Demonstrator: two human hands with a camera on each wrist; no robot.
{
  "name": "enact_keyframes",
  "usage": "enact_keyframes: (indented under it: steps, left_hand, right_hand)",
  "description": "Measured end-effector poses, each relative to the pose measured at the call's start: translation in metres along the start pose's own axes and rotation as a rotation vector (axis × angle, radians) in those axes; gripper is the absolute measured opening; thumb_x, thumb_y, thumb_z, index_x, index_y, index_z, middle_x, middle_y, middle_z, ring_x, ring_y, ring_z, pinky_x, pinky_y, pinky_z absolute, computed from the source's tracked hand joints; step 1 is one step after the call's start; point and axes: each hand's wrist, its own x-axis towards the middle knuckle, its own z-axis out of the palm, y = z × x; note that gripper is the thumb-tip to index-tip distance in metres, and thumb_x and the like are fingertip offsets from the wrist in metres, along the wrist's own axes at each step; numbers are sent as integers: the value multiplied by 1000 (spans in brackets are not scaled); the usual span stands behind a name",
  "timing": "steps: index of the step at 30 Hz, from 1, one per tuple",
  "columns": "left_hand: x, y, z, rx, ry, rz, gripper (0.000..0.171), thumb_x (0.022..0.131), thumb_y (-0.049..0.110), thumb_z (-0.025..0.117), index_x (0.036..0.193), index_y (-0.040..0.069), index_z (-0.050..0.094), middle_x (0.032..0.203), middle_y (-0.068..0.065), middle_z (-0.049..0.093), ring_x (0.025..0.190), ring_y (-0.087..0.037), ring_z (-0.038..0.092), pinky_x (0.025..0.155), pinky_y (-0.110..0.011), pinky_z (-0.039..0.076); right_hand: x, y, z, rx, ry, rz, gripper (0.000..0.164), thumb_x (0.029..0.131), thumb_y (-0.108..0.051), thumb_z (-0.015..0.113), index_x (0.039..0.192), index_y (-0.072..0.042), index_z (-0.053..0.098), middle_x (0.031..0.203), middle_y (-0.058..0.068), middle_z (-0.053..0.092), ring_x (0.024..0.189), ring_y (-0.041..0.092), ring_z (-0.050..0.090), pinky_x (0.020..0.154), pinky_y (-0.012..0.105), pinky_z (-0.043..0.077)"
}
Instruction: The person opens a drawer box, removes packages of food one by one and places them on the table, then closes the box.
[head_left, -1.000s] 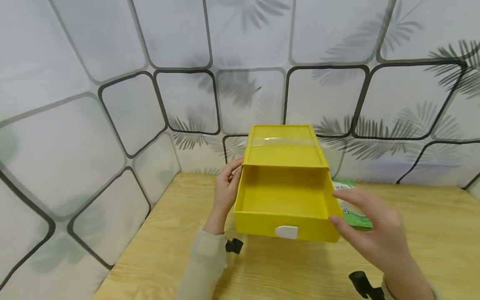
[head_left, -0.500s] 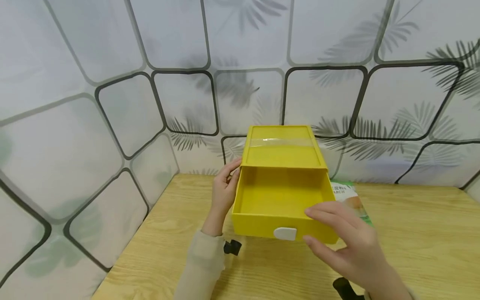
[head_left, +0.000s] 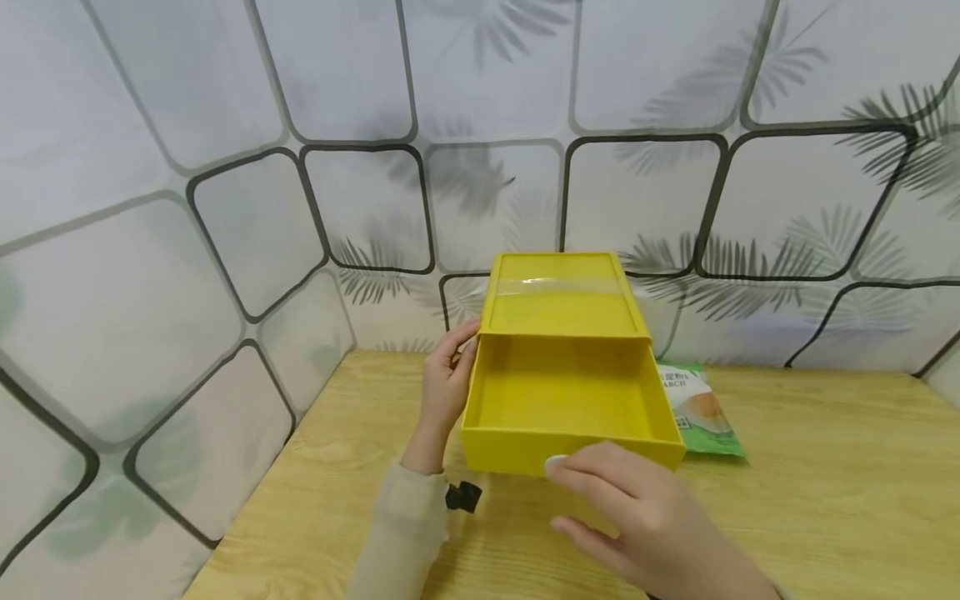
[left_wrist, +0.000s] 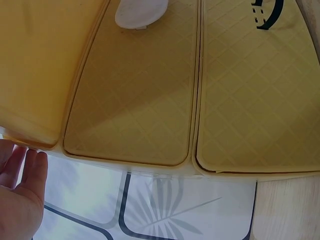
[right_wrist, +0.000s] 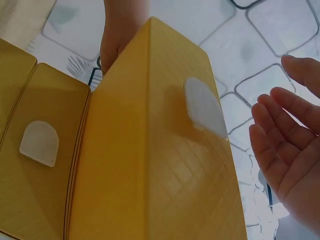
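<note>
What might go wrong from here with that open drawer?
The left hand sits beside the drawer and might get pinched if it closes. The right hand stands apart from the handle, so a push could land off-centre. If the unit slides sideways, it may nudge the packet beside it.

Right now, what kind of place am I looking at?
It looks like a tabletop in the corner of a room, though I can't tell which room. A wooden-looking table sits by leaf-patterned walls that meet in a corner, and a yellow drawer is pulled open there.
</note>
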Motion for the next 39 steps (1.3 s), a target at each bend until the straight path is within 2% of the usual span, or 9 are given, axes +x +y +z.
enact_keyframes:
  steps: [4, 6, 13, 19, 23, 29, 39]
  left_hand:
    - [-1, 1, 0, 11, 0, -5, 25, 88, -7, 46, 111, -12, 56, 115, -23, 53, 108, -29, 49, 74, -27, 49]
    - [-1, 1, 0, 10, 2, 0, 25, 88, -7, 46, 110, -13, 56, 115, -24, 53, 108, -29, 49, 73, -30, 50]
    - [2, 2, -3, -8, 7, 1, 25, 88, -8, 45, 111, -14, 55, 115, -25, 52, 109, -30, 48, 75, -21, 48]
    - [2, 2, -5, 13, 2, -13, 26, 89, -6, 46, 112, -12, 54, 117, -25, 51, 111, -29, 47, 78, -36, 48]
    - [2, 1, -4, 16, 2, 7, 25, 88, -7, 46, 111, -13, 55, 116, -25, 51, 110, -30, 48, 77, -39, 48]
    - [2, 0, -2, 3, -2, 21, 25, 88, -8, 46, 110, -14, 55, 115, -25, 52, 110, -31, 48, 77, -34, 49]
    - [0, -1, -1, -14, -5, -9, 25, 89, -7, 45, 111, -13, 55, 116, -24, 52, 110, -29, 47, 78, -31, 48]
  right_hand:
    - [-4, 0, 5, -33, -62, 21, 30, 90, -30, 51, 95, -4, 65, 92, 1, 60, 77, 12, 57, 71, 21, 48]
    - [-6, 0, 7, -49, -91, 44, 30, 91, -31, 49, 95, -6, 65, 92, -1, 60, 78, 11, 56, 71, 21, 48]
    - [-4, 2, 12, -78, -130, 56, 30, 92, -31, 47, 94, -7, 64, 91, -1, 59, 79, 11, 56, 70, 22, 48]
    - [-4, 2, 15, -115, -152, 63, 32, 93, -31, 43, 93, -7, 64, 91, -1, 59, 79, 12, 56, 70, 23, 48]
    - [-5, 2, 15, -132, -195, 92, 33, 93, -31, 42, 95, -7, 63, 92, 0, 59, 81, 13, 56, 72, 25, 48]
    - [-7, 3, 17, -168, -165, 84, 36, 95, -29, 39, 94, -4, 64, 91, 2, 60, 80, 15, 56, 69, 26, 49]
    - [-8, 4, 19, -215, -151, 84, 38, 96, -28, 36, 93, -3, 65, 89, 3, 61, 78, 16, 57, 68, 28, 49]
